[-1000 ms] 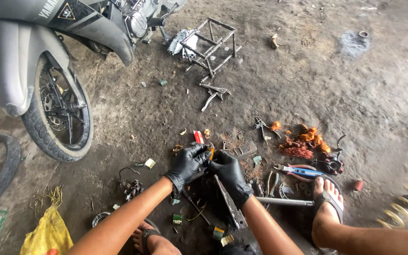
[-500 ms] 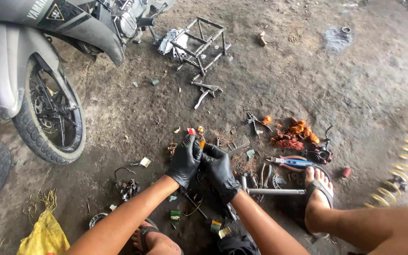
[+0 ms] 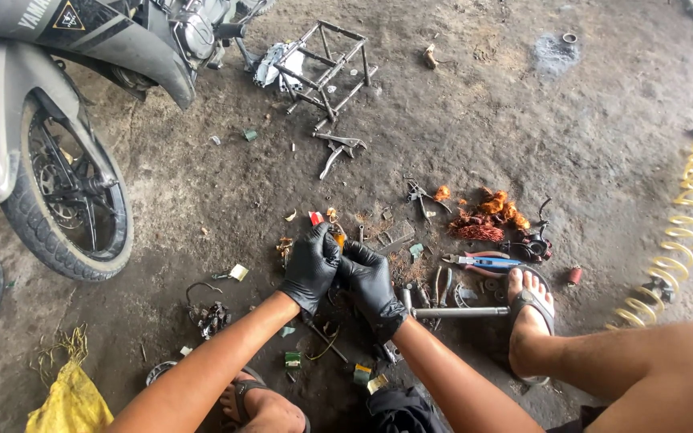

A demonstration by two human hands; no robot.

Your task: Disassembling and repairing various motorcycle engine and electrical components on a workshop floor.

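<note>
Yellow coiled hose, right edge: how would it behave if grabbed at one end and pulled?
The yellow coiled hose would probably stretch and spring back, given its open helical coils. Likely floppy and light, sagging between coils. It lies loose on the dirt floor, so it would probably drag and snake.

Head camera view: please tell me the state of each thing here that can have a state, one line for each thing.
left hand: gloved in black, pinching a small orange part
right hand: gloved in black, fingers closed against the left hand
small orange part: held between both hands, mostly hidden
pliers: lying flat on the ground
metal frame: tipped on its side
motorcycle: parked upright
yellow hose: coiled
</note>
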